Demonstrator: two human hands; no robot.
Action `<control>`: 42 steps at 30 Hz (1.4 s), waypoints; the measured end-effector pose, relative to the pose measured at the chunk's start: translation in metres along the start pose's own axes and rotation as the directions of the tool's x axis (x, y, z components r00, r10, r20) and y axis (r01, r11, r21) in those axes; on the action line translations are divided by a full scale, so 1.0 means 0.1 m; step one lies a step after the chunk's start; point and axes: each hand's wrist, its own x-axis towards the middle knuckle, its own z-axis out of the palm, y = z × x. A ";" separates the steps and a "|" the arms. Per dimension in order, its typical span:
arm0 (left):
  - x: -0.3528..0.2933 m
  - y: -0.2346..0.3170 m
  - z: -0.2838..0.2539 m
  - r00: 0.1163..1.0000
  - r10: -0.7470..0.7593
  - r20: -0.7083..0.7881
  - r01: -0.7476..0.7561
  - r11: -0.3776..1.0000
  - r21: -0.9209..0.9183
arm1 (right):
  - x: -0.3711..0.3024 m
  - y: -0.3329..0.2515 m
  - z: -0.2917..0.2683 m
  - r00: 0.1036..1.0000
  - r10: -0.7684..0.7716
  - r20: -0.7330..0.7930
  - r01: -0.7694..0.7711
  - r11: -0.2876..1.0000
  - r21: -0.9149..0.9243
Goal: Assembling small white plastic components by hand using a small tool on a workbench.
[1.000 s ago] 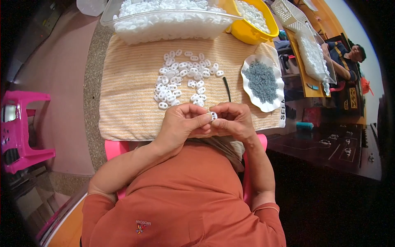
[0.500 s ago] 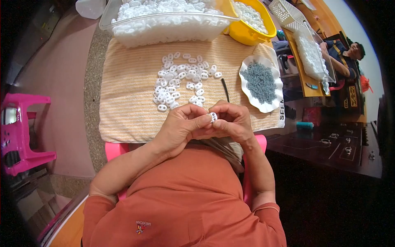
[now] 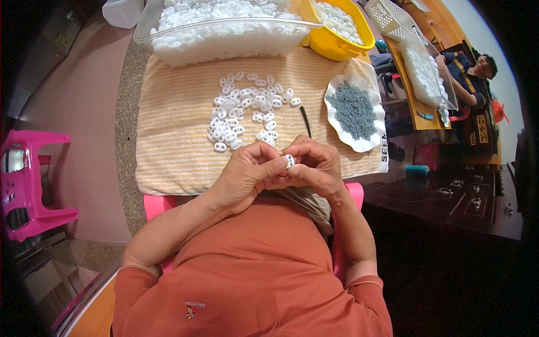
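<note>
Between the fingertips of both hands, just over the towel's near edge, I pinch a small white oval plastic piece with dark holes [image 3: 289, 161]. My left hand [image 3: 245, 170] comes at it from the left, thumb and index finger closed. From the other side my right hand [image 3: 318, 168] grips it with thumb and index finger; its far side is hidden by the fingers. Beyond the hands lies a loose pile of white two-hole oval pieces [image 3: 231, 122] on the striped towel [image 3: 174, 121]. A thin black stick [image 3: 305, 122] rests right of the pile.
A white scalloped dish [image 3: 331, 119] of small grey-blue parts stands at the right. Behind are a clear bin [image 3: 236, 40] of white pieces and a yellow tub [image 3: 337, 52]. A pink stool [image 3: 33, 174] is at left; another person [image 3: 469, 73] sits at far right.
The whole view has shifted very slightly. Both hands keep the white piece pinched in nearly the same place, and the pile looks the same.
</note>
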 end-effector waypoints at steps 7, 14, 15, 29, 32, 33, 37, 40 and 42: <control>-0.01 -0.05 -0.02 1.000 -0.004 0.012 0.004 1.000 0.025 | -0.02 -0.08 0.05 1.000 -0.023 0.009 0.024 0.999 -0.026; -0.02 -0.07 -0.01 1.000 -0.018 0.019 0.018 1.000 -0.006 | -0.03 -0.05 0.04 0.998 -0.053 0.019 0.055 0.996 -0.066; -0.02 -0.07 -0.01 1.000 -0.023 0.015 0.023 1.000 -0.010 | -0.03 -0.05 0.04 0.998 -0.053 0.018 0.054 0.996 -0.066; -0.02 -0.05 0.01 0.999 -0.018 0.038 0.020 0.998 -0.055 | -0.02 -0.03 0.04 0.994 -0.096 0.052 0.105 0.975 -0.198; -0.02 -0.03 0.02 1.000 -0.025 0.017 0.025 1.000 -0.008 | -0.03 -0.05 0.07 0.999 -0.052 0.017 0.053 0.991 -0.126; -0.02 -0.02 0.03 0.999 -0.030 0.019 0.031 0.999 -0.029 | -0.03 -0.04 0.07 0.998 -0.053 0.017 0.054 0.990 -0.126; -0.02 -0.01 0.02 0.999 -0.046 0.001 0.045 0.997 -0.064 | -0.04 0.06 0.01 0.998 -0.064 0.015 0.066 0.993 -0.101; -0.01 -0.02 0.02 0.999 -0.031 0.025 0.032 0.997 -0.070 | -0.04 0.06 -0.03 0.991 -0.126 0.037 0.130 0.975 -0.179; -0.01 -0.01 0.01 0.999 -0.020 0.045 0.024 0.997 -0.078 | -0.04 0.05 -0.03 0.988 -0.150 0.045 0.156 0.965 -0.213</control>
